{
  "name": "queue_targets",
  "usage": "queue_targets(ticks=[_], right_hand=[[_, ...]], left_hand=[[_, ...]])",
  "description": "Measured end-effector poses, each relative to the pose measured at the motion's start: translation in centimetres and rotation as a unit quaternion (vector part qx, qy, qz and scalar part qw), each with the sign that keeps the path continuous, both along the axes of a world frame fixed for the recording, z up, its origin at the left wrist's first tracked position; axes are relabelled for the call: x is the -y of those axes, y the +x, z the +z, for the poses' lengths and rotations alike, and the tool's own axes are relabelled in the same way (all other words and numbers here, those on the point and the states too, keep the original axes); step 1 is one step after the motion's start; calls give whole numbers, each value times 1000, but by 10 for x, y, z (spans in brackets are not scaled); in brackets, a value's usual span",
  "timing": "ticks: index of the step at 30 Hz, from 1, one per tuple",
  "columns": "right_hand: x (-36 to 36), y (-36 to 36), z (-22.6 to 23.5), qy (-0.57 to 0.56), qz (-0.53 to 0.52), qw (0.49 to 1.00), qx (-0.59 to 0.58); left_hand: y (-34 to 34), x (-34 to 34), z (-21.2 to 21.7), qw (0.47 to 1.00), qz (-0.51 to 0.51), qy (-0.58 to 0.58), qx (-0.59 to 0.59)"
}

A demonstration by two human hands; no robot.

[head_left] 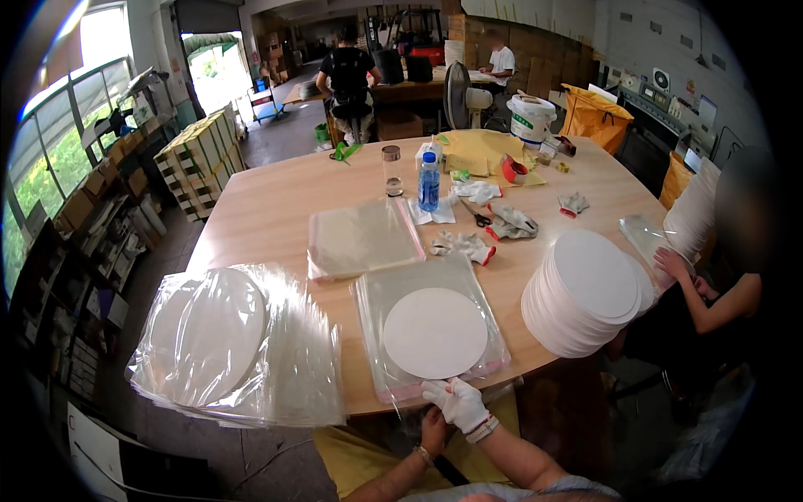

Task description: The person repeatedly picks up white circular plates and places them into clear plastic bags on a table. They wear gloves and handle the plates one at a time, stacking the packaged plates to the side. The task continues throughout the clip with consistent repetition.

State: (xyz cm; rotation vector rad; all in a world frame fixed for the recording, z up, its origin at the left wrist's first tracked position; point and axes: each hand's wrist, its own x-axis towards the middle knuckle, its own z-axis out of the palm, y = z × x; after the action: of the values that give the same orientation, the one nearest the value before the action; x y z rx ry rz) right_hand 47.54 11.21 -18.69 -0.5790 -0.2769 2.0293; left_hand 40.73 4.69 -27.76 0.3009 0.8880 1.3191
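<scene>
In the head view, the gloved right hand (pixel 457 403) has its fingers pinched on the near edge of a clear plastic bag (pixel 435 333) with a white round disc (pixel 434 332) inside, on top of a pile of such bags at the worktop (pixel 268 201) edge; the bare left hand (pixel 432 430) sits just below that edge, and whether its fingers are closed I cannot tell. The slippery bags overhang the edge, so a hard tug could drag the pile off or tip the disc out.
</scene>
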Motion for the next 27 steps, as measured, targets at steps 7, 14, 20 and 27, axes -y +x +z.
queue_targets(ticks=[7,14,20,27], right_hand=[[0,58,30,-93,363,899,-225],[-54,116,30,227,29,736,637],[-18,71,65,305,70,699,643],[52,-35,21,540,103,513,659]], left_hand=[[-44,37,57,997,-18,-38,-59],[-95,21,57,983,-56,-86,-154],[-92,35,72,986,-56,-122,-103],[-105,57,34,984,-59,-122,-112]])
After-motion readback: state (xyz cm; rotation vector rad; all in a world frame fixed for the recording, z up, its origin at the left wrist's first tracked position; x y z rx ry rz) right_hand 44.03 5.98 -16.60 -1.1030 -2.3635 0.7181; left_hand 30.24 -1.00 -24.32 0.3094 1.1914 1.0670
